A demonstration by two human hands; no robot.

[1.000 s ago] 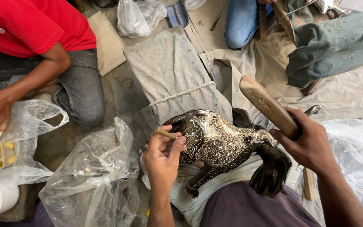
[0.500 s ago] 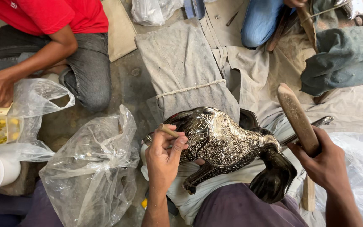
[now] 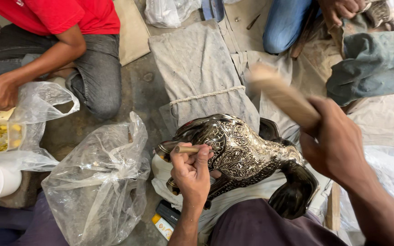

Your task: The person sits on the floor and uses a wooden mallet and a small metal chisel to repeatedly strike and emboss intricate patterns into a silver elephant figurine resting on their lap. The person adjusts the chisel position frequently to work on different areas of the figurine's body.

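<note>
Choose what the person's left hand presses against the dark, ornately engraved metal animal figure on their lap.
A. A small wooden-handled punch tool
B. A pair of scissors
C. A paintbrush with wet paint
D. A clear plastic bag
A: the left hand grips a small wooden-handled punch tool held against the dark, ornately engraved metal animal figure, while the right hand raises a blurred wooden mallet.
</note>
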